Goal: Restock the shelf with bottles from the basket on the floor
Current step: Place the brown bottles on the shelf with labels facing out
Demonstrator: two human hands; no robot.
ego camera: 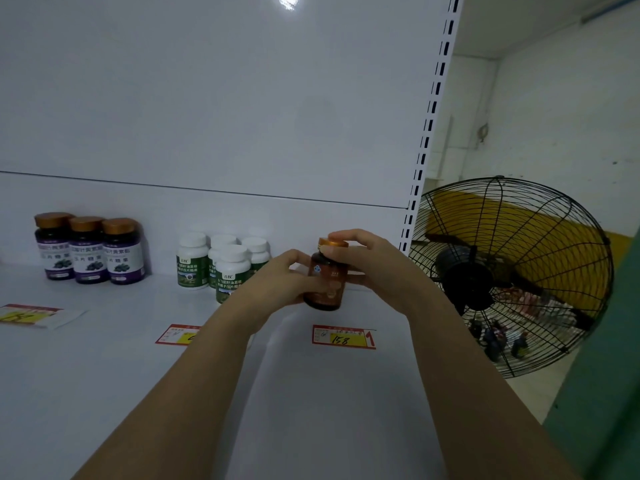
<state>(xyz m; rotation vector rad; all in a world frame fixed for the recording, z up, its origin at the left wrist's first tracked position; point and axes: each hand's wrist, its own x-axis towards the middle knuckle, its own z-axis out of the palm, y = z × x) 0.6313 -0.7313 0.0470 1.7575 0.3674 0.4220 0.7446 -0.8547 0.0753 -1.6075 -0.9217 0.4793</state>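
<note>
A brown bottle with a gold cap stands upright between my two hands above the right part of the white shelf, directly behind a red-and-yellow price tag marked 158; whether its base touches the shelf I cannot tell. My left hand wraps its fingers round the bottle's body from the left, while my right hand curls over the top, fingers and thumb closed on the cap. Just to the left of my left hand is a cluster of four white-capped bottles with green labels, three at the back and one in front. Further left, well apart from them, three dark bottles with purple labels and bronze caps stand in a tight row against the back panel. A second price tag lies partly hidden under my left forearm, and a third rests near the shelf's left edge. At the right, beyond the slotted white upright, a large black wire-caged fan faces the shelving, with a yellow-banded wall behind it.
</note>
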